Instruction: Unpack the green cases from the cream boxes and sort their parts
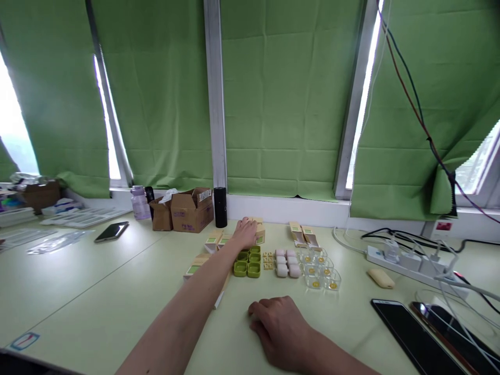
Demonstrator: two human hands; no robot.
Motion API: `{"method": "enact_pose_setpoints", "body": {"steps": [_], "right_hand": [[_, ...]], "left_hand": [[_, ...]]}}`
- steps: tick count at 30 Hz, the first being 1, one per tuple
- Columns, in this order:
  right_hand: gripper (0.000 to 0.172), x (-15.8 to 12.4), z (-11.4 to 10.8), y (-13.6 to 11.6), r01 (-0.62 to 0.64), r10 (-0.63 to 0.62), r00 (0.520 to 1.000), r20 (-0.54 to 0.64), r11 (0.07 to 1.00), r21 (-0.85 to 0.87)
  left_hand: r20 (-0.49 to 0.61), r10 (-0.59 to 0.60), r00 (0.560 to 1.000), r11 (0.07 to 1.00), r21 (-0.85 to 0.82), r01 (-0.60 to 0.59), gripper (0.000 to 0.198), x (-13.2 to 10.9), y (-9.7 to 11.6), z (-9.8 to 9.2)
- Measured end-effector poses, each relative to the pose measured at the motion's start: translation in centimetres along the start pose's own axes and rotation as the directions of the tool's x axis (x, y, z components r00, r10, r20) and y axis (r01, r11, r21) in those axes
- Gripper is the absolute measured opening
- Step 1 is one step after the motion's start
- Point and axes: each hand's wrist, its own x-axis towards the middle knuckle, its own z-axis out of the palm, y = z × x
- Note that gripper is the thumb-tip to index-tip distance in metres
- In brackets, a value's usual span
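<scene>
My left hand (245, 233) reaches to the far side of the table over a small cardboard box (260, 233). Its fingers bend downward and their tips are hidden, so what they grip cannot be made out. My right hand (281, 328) rests near the front, loosely curled, with nothing visible in it. Between them stand green square cups (247, 261), small yellow pieces (267, 261), pale pink rounded blocks (287, 263) and clear cups with yellow centres (320, 269), all in rows. More printed cardboard boxes lie left of the green cups (195, 264) and farther back right (304, 235).
At the back are brown cartons (192, 210), a black cylinder (220, 207) and a purple bottle (140, 202). A phone (112, 232) lies left. On the right are a power strip (416, 266) with cables, a cream case (380, 278) and a black-screened tablet (414, 333).
</scene>
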Motion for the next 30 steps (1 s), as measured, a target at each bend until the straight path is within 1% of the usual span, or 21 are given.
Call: {"method": "enact_pose_setpoints", "body": {"steps": [3,6,10,13,16,18,19,20,21,22,23,25,27,28,29,30], "right_hand": [[0.017,0.0,0.1,0.1,0.003,-0.003,1.000,-0.007,1.000,0.005],[0.015,0.1,0.1,0.3,0.005,-0.005,1.000,-0.011,1.000,0.007],[0.014,0.2,0.2,0.4,0.010,-0.010,1.000,-0.014,1.000,0.013],[0.013,0.1,0.4,0.4,0.016,-0.016,1.000,-0.021,1.000,0.017],[0.011,0.1,0.5,0.6,0.034,-0.034,0.998,-0.049,0.999,0.008],[0.011,0.0,0.3,0.9,0.055,-0.054,0.993,-0.109,0.998,0.003],[0.013,0.0,0.2,1.3,0.065,-0.063,0.984,-0.164,0.998,0.007],[0.015,0.0,-0.1,1.7,0.076,-0.070,0.970,-0.234,0.997,0.015],[0.018,0.0,-0.5,2.2,0.082,-0.068,0.943,-0.325,0.996,0.030],[0.021,-0.1,-0.9,2.9,0.087,-0.056,0.903,-0.425,0.995,0.053],[0.022,-0.1,-1.5,3.6,0.087,-0.031,0.848,-0.530,0.993,0.082],[0.022,-0.2,-2.6,5.1,0.075,0.049,0.728,-0.684,0.986,0.150],[0.022,-0.3,-3.7,6.7,0.025,0.154,0.631,-0.760,0.975,0.219],[0.022,-0.3,-4.1,7.3,-0.012,0.205,0.609,-0.766,0.968,0.249],[0.022,-0.3,-4.4,7.9,-0.039,0.242,0.600,-0.762,0.961,0.274],[0.022,-0.3,-4.6,8.4,-0.063,0.270,0.604,-0.750,0.954,0.293]], "left_hand": [[-0.017,-0.023,1.000,1.000,-0.017,0.023,0.030,0.5,0.4,0.2],[-0.024,-0.032,0.999,0.999,-0.040,0.031,0.028,0.8,0.9,0.3],[-0.052,-0.043,0.998,0.995,-0.096,0.038,0.030,0.9,1.7,-0.1],[-0.096,-0.051,0.994,0.985,-0.169,0.034,0.032,0.8,2.4,-1.1],[-0.145,-0.046,0.988,0.965,-0.261,0.006,0.030,0.2,3.2,-2.6],[-0.164,-0.022,0.986,0.945,-0.326,-0.033,0.031,-0.6,3.7,-4.0],[-0.165,0.001,0.986,0.931,-0.359,-0.061,0.032,-1.2,4.0,-4.7],[-0.164,0.026,0.986,0.917,-0.389,-0.089,0.032,-1.9,4.2,-5.4],[-0.164,0.047,0.985,0.904,-0.414,-0.112,0.032,-2.9,4.4,-6.1],[-0.165,0.065,0.984,0.892,-0.432,-0.131,0.032,-4.0,4.5,-6.8],[-0.169,0.085,0.982,0.877,-0.455,-0.154,0.031,-5.2,4.7,-7.4],[-0.172,0.151,0.973,0.811,-0.542,-0.222,0.030,-8.0,5.1,-8.2],[-0.104,0.179,0.978,0.783,-0.587,-0.205,0.030,-10.7,5.6,-8.6],[-0.077,0.192,0.978,0.778,-0.596,-0.199,0.030,-12.0,6.0,-8.5],[-0.061,0.201,0.978,0.773,-0.603,-0.196,0.028,-13.1,6.3,-8.4],[-0.040,0.220,0.975,0.766,-0.612,-0.198,0.027,-14.0,6.7,-8.1]]}}
